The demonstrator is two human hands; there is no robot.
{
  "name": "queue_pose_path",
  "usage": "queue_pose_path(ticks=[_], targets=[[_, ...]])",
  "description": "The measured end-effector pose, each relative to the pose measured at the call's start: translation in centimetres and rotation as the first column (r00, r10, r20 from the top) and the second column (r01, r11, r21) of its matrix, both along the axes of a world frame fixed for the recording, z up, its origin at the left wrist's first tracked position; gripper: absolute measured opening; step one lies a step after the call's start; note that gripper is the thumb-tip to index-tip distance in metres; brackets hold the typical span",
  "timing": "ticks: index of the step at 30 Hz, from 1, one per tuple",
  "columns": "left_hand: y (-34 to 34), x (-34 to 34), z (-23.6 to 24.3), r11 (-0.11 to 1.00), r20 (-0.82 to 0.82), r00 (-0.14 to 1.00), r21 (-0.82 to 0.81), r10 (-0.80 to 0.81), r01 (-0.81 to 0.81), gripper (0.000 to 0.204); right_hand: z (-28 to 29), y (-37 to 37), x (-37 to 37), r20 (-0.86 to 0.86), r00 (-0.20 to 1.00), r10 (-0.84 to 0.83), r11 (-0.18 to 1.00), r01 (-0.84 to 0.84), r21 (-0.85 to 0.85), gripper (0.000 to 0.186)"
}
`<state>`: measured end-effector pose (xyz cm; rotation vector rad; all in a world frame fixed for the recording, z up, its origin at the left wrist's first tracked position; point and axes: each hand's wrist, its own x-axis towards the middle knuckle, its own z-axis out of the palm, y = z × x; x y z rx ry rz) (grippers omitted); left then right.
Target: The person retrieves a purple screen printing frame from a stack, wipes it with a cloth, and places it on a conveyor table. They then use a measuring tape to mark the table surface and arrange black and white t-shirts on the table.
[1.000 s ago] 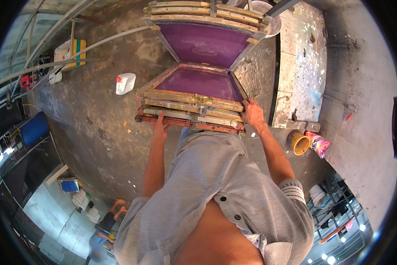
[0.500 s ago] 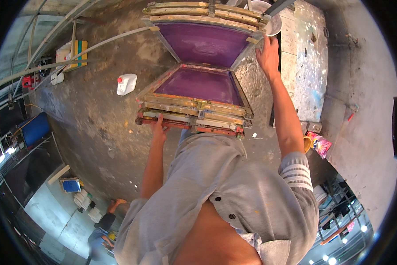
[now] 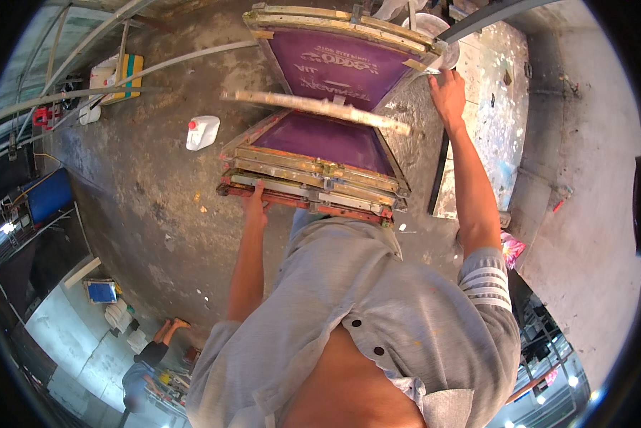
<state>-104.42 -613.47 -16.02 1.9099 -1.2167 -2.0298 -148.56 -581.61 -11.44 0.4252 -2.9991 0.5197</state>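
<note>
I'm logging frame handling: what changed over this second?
The right hand let go of the near stack and moved forward, beside the far stack. One frame tipped from there toward the near stack. The left hand still holds the near stack; the white jug stayed.

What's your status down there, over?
Left fingers gripping near screen frames. Right fingers open beside far screen frames. Pale bar slanting across the view between them.
</note>
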Motion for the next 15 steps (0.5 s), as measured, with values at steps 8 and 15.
queue_pose_path(ticks=[8,15], targets=[[-1.0,-0.4,-0.6,0.999,0.048,0.998,-0.005,-0.05,0.051,0.075,-2.8,-4.2,-3.0,-0.006,0.988,0.155,0.973,-0.152,0.173,0.067],[1.2,-2.3,-0.6,0.617,0.335,0.941,-0.752,0.054,0.232,0.073,1.7,-4.6,-0.4,0.199,0.975,0.099,0.933,-0.16,0.323,0.064]])
